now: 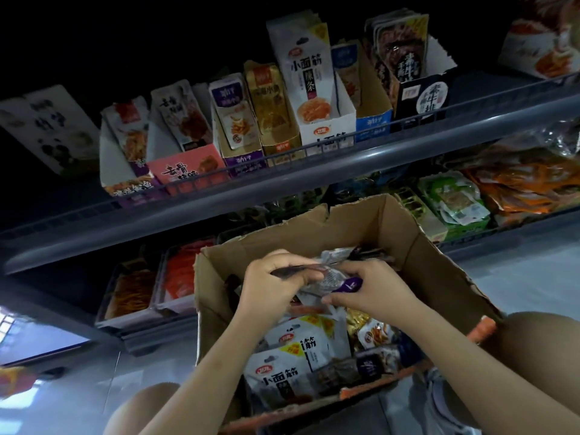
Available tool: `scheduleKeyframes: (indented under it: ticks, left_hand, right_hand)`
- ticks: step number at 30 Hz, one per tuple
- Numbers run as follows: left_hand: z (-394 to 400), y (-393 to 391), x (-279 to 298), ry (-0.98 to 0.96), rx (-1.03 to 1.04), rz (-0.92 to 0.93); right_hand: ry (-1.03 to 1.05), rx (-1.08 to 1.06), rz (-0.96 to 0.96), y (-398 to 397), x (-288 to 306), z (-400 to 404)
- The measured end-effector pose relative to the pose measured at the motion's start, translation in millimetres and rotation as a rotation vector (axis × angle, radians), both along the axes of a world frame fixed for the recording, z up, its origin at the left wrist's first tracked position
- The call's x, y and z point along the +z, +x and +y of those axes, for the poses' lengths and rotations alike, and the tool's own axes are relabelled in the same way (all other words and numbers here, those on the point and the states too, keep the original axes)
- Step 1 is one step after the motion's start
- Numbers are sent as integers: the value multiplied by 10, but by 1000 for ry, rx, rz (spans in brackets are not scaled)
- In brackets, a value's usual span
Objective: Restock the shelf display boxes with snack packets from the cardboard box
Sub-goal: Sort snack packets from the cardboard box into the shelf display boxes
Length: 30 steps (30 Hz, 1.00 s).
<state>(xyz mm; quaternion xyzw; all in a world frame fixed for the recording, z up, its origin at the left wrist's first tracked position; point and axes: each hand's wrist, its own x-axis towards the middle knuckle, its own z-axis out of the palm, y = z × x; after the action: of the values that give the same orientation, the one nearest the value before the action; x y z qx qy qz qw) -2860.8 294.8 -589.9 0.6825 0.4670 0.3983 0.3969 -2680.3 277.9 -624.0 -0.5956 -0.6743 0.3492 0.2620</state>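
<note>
Because packets must be gathered before shelving, the left hand (272,282) and right hand (368,291) pinch a purple-and-grey snack packet bundle (332,277) with curled fingers at frame centre, above the cardboard box (439,262), below the shelf display boxes (328,133).

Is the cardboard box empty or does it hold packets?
Not empty: snack packets fill the open cardboard box.

Brown cardboard box (417,243), pink display box (188,171)

Dim shop aisle, 2 grey metal shelves (282,171) fitted with wire front rails, pale glossy floor (518,277) lit at lower left.
</note>
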Motion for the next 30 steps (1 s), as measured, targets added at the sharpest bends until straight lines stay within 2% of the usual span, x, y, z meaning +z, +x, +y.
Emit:
scheduleKeyframes:
  ticks: [5,11,14,18,21,24,27,30]
  left_hand:
    - [65,-5,-55,-171,22,-160]
    - [190,42,-154,-297,4,-269]
    - [253,69,-148,-361,58,-334]
    - [348,-34,-137,-449,110,-318]
    - [374,-100,-160,-514,177,-321]
    - [342,-106,-184,-560,154,-230]
    - [317,-96,-211,-735,57,-281]
    - [302,-60,-166,-889,-108,-391]
  right_hand:
    - [-48,27,78,-44,48,69]
    - [78,-34,-29,-38,62,101]
    - [50,-82,-28,-15,69,116]
    - [-9,-170,46,26,79,137]
    - [-94,-259,192,52,50,147]
    - [-171,-353,501,81,73,145]
    - [-216,-404,808,111,130,154]
    - [-303,-401,967,109,150,176]
